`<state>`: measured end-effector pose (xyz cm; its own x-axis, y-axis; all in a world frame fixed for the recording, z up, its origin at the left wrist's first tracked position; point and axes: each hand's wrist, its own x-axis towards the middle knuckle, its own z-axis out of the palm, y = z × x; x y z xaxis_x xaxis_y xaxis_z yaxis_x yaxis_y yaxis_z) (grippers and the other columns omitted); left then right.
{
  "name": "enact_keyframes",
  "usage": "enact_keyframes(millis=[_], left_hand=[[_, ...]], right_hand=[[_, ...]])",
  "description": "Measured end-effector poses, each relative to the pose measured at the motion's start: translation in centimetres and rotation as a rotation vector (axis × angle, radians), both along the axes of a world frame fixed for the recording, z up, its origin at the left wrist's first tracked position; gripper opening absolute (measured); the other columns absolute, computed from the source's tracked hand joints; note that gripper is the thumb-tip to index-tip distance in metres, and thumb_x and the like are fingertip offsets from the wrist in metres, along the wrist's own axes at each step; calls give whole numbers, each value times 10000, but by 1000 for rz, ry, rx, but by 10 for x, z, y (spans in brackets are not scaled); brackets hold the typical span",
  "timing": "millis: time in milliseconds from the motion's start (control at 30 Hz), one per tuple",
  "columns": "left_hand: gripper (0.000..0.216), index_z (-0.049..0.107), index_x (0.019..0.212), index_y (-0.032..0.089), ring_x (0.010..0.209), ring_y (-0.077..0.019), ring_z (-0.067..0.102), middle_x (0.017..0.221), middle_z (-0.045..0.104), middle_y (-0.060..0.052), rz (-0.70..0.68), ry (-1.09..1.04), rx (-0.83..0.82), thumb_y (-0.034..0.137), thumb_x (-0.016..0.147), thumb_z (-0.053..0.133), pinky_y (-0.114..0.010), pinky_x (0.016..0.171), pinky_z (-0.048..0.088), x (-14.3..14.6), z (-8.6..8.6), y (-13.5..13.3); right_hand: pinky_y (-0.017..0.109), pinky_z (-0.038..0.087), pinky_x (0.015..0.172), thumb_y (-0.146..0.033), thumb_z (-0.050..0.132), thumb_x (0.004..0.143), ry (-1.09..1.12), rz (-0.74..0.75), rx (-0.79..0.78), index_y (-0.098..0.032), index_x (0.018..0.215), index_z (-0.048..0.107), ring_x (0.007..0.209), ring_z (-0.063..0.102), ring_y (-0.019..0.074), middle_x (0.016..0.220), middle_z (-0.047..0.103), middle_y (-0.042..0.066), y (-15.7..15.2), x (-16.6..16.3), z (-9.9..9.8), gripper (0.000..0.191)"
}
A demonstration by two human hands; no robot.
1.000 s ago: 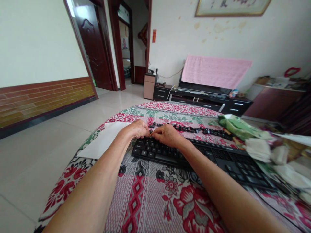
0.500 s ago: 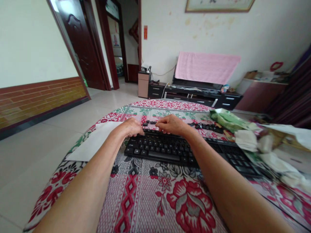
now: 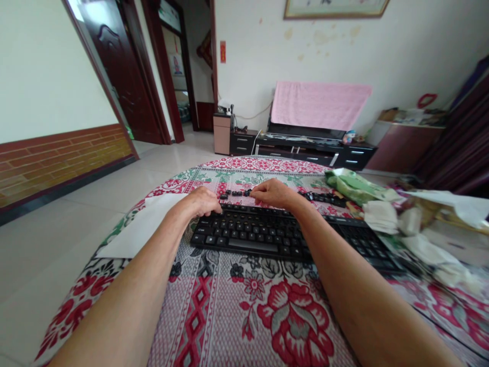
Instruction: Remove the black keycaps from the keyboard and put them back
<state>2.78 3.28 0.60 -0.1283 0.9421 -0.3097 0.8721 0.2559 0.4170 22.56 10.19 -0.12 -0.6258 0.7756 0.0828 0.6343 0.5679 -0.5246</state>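
Note:
A black keyboard [image 3: 244,232] lies on the patterned tablecloth in front of me, with gaps among the keys in its upper rows. My left hand [image 3: 204,201] is curled over its upper left corner, thumb on the top and the other fingers partly hidden. Beyond the keyboard's far edge, several loose black keycaps [image 3: 237,193] form a row. At the right end of that row is my right hand [image 3: 273,192], its thumb and fingertips pinched together against a keycap [image 3: 247,192]. More black keycaps [image 3: 324,198] lie to the right of this hand.
White paper [image 3: 139,232] lies left of the keyboard. A green bag [image 3: 355,187], a folded white cloth [image 3: 380,216] and crumpled wrappings [image 3: 439,255] crowd the table's right side. A cable [image 3: 443,323] runs toward the lower right.
My right hand has shifted slightly away from the keyboard toward the loose keycaps, uncovering one more. My left hand stays at the keyboard's corner. The whole view has turned slightly right.

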Motion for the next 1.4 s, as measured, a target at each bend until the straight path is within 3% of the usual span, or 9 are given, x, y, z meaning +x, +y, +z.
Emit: enact_keyframes(millis=[133,300,400,633,767,967,1400], left_hand=[[200,557,611,159,351,-81,368,431,465,25,-28,34,31,334,517,532,-227,383,289,2,4,-2],[198,559,594,159,367,-86,376,403,442,31,-36,17,53,341,521,529,-223,392,283,4,6,-5],[183,554,580,157,366,-83,368,395,440,29,-29,34,63,330,529,529,-220,393,273,7,7,-7],[209,568,621,149,364,-98,379,428,468,8,-47,76,63,333,548,503,-237,395,292,8,6,-7],[202,564,610,152,389,-106,407,453,488,-2,-52,68,67,332,539,504,-235,402,309,5,4,-5],[195,556,584,161,401,-107,418,450,491,3,-62,73,65,343,531,508,-230,405,315,2,1,-3],[228,570,633,172,430,-102,440,498,520,4,-80,70,45,368,542,499,-218,411,334,-2,-2,0]], right_hand=[[188,336,441,-329,408,664,-3,-45,42,-132,634,629,450,462,75,525,575,20,5,6,-2,298],[204,354,490,-302,435,646,24,-277,126,-181,791,637,478,489,95,516,581,3,15,16,-6,277],[204,361,522,-290,457,630,3,-363,207,-207,789,640,543,517,109,583,608,1,20,15,-6,256],[194,362,554,-281,430,647,-142,-227,326,-199,810,640,604,533,116,685,626,8,38,-9,-3,278],[180,355,541,-281,436,635,-230,-172,309,-202,784,648,585,528,106,648,619,-1,52,-21,-6,271],[200,354,504,-385,449,622,-350,-177,261,-197,714,659,566,529,130,580,605,23,61,-31,-5,297],[240,389,626,-333,509,570,-597,-194,231,-167,768,651,770,535,199,804,617,78,66,-51,2,295]])
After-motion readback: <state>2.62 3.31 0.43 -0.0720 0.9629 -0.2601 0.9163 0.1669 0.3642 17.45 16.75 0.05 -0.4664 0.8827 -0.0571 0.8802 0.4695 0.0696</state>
